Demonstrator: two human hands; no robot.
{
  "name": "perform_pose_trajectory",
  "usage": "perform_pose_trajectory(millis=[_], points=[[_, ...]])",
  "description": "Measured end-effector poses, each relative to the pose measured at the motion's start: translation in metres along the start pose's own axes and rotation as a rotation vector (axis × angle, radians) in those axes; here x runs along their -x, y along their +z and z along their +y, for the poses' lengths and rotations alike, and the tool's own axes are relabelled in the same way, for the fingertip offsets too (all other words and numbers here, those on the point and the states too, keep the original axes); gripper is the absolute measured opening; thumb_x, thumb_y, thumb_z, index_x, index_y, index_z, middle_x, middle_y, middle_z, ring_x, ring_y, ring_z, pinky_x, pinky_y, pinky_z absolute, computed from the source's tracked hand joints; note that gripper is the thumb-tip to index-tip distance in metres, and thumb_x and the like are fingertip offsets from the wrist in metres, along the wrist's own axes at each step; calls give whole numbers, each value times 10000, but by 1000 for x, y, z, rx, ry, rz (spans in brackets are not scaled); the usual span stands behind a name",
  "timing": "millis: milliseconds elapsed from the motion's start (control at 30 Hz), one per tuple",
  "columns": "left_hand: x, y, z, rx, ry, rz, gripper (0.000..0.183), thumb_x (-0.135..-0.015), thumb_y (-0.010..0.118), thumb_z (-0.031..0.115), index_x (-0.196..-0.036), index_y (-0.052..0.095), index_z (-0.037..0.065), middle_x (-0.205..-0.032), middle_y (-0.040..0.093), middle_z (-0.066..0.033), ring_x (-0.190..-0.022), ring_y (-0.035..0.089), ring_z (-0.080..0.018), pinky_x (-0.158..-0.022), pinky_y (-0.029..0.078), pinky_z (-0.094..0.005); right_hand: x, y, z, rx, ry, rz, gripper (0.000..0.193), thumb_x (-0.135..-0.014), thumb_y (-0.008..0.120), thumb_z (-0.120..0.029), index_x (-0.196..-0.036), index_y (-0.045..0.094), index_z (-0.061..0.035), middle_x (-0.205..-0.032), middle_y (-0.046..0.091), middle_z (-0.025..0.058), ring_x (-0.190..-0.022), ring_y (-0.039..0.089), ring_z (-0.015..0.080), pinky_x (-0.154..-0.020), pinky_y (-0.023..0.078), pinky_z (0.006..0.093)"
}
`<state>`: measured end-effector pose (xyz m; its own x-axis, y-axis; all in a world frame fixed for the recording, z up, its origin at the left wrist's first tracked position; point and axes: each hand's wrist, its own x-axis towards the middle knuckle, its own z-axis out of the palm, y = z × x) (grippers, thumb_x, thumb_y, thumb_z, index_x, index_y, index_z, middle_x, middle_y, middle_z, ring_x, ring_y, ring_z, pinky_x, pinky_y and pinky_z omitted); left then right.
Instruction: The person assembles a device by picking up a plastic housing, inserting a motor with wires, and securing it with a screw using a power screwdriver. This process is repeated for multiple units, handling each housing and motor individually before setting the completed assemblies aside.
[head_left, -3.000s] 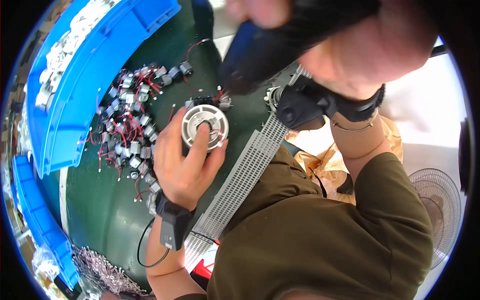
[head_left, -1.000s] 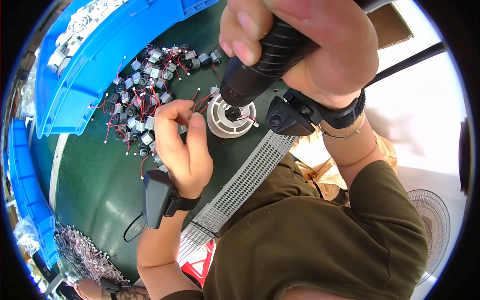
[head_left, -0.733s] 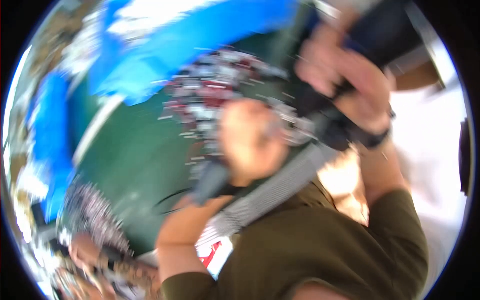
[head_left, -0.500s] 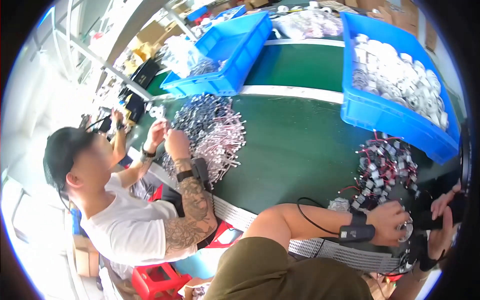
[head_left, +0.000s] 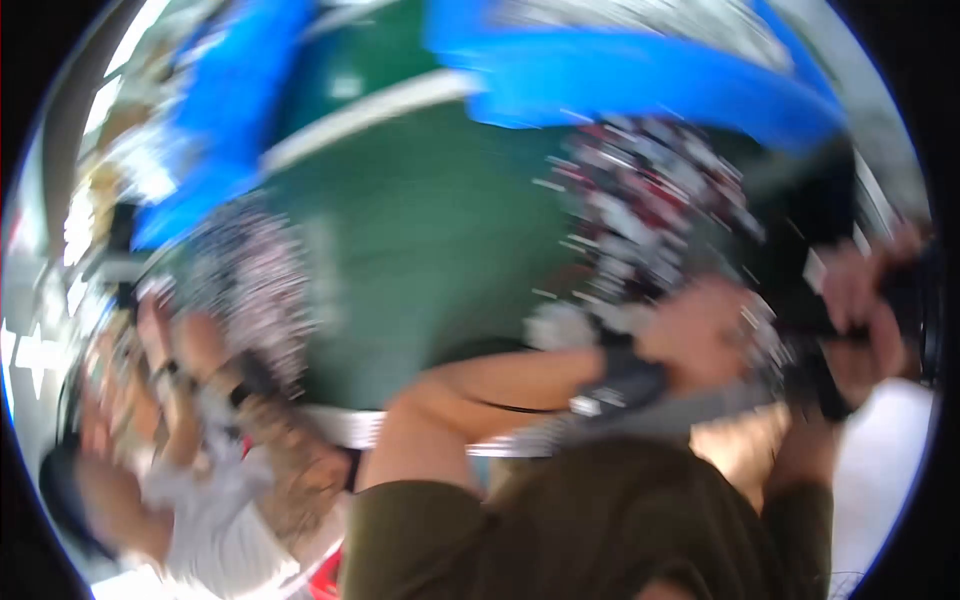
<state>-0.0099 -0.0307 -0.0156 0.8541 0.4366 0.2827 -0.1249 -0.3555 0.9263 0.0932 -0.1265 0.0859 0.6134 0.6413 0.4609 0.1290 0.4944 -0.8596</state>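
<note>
Motion blur smears the whole view. My left hand (head_left: 700,330), with a black band and dark box at the wrist, is near the table's front edge, its fingers curled at a shiny round piece (head_left: 768,335) of unclear kind. Just right of it is my right hand (head_left: 868,340), above a black wristband; its fingers are too smeared to read, and anything in them is hidden. Beyond my left hand lies a pile of small white and dark parts with red wires (head_left: 650,200). A whitish clump (head_left: 560,326) sits by my left wrist.
A blue bin (head_left: 640,75) of white parts stands behind the wired pile on the green table (head_left: 420,230). Another blue bin (head_left: 225,100) is at the far left. A co-worker (head_left: 230,500) sits at my left, hands by a dark and pinkish pile (head_left: 255,270).
My view has swung right and down, so the bins and piles appear farther left or higher, now blurred. My left hand and the shiny piece have shifted slightly right relative to the wired pile.
</note>
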Motion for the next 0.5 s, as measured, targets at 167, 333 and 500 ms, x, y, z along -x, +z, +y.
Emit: perform_pose_trajectory(millis=[167,333,500], points=[[-15,-13,-4,-273,632,-186,375,-657,748,168,-971,612,15,-982,561,-203,-841,572,-353,-723,493,-413,-8,-4,-22,310,-38,-12,358,-716,670,-84,-1024,513,12,-804,547,61,-642,523,119,-583,422,258],[-12,-13,-3,-321,730,-211,333,-613,782,108,-891,632,1,-1024,545,-210,-884,567,-350,-743,499,-408,-13,3,-22,373,-160,53,219,-653,715,5,-832,591,-14,-712,611,15,-644,583,95,-587,473,230],[-12,-19,-4,-350,773,-206,356,-599,795,109,-906,638,20,-1061,540,-202,-881,565,-342,-719,499,-389,-7,17,-23,640,-408,18,177,-698,700,-29,-813,567,-6,-673,588,11,-591,560,75,-535,458,233]])
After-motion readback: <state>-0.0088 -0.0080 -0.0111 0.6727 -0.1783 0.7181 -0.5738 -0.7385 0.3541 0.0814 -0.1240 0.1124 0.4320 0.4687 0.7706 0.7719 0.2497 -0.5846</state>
